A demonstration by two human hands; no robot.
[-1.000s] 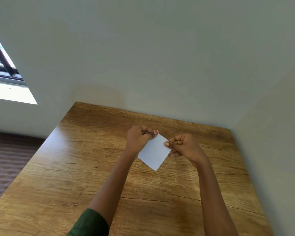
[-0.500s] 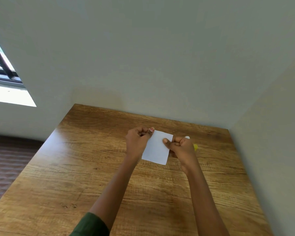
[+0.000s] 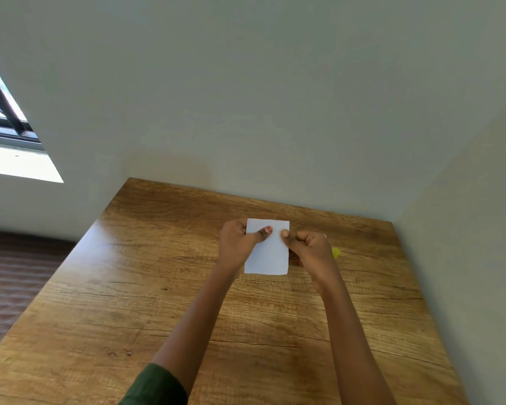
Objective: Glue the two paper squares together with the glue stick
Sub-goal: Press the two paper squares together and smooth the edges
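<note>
You have two hands up: your left hand and your right hand. Between them is one white paper; whether it is a single sheet or two stacked cannot be told. One yellow object shows just past your right hand. One desk lies under both hands.

paper between left hand and right hand, over the table; glue stick beside right hand
</note>
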